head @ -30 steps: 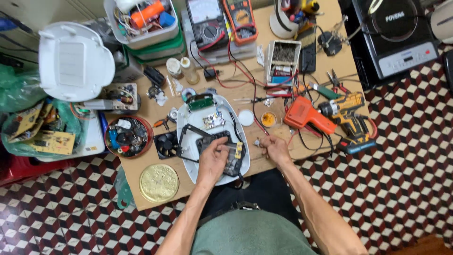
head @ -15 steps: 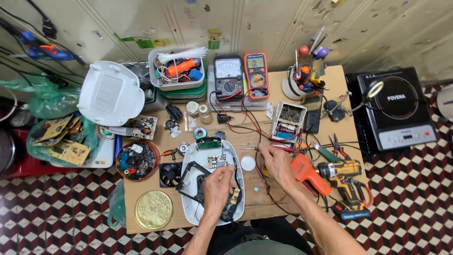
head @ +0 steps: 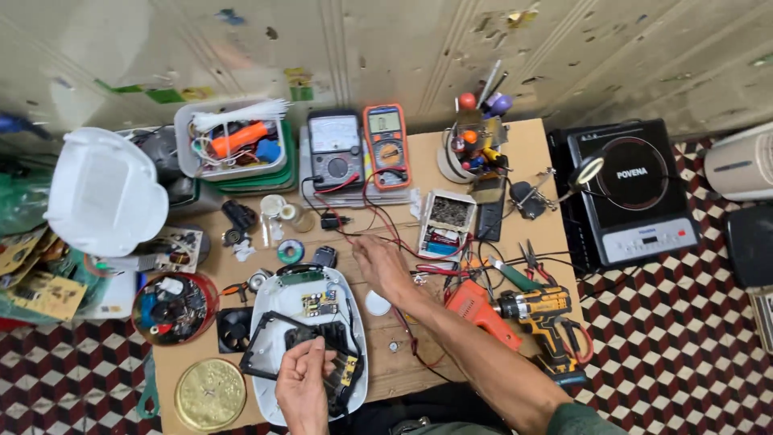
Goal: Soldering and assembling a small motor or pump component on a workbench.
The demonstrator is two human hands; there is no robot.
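Head view, looking down on a wooden workbench [head: 483, 153].

- Left hand [head: 304, 385]: fingers closed around a black frame piece [head: 270, 350], held over the opened white appliance shell [head: 306, 342] at the near edge of the bench; a small circuit board [head: 320, 304] shows inside the shell.
- Right hand [head: 382, 264]: fingers spread loosely, palm down, resting among red and black test leads [head: 370, 221] just right of the shell; gripping nothing that can be seen.
- Behind: analogue meter [head: 335, 147] beside an orange multimeter [head: 386, 143].
- Right of the forearm: orange tool [head: 475, 310], yellow cordless drill [head: 543, 318], pliers [head: 531, 259].
- Left: white lid [head: 101, 192], red dish of parts [head: 173, 306], small black fan [head: 235, 329], brass disc [head: 209, 393].
- Off the bench, right: black induction cooker [head: 636, 189].
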